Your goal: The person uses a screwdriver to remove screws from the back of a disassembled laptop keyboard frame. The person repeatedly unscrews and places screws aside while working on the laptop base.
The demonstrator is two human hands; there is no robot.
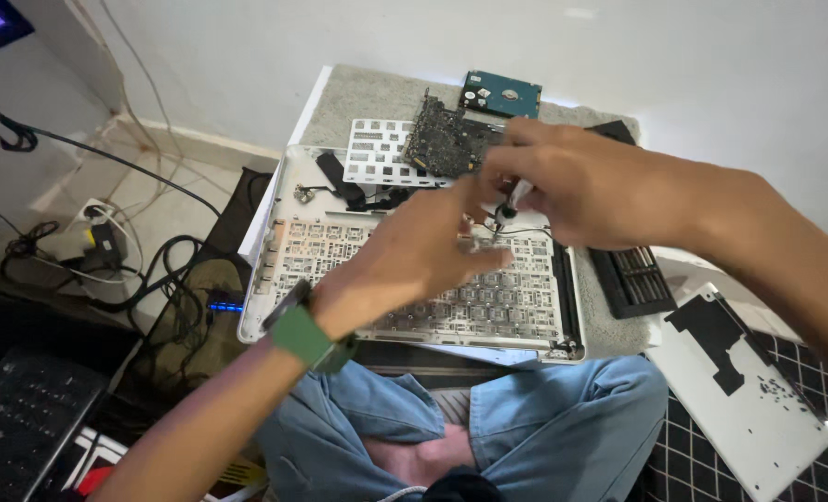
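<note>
Right hand [577, 186] pinched around a thin tool [516, 197], tip down on the open laptop shell [414, 279]. Left hand [414, 256] just below the grip, fingers curled; holding something or not, cannot tell. Tool tip half hidden between both hands. Circuit board [442, 139] just behind the grip, partly covered.

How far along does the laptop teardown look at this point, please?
Done: the bottom cover lies off to the right, and the logic board, hard drive and a keyboard backing sheet lie beyond the case. In hand: the right hand holds a small screwdriver over the keyboard frame in the top case, the left hand beside it. Left: that frame is still in the case.
</note>
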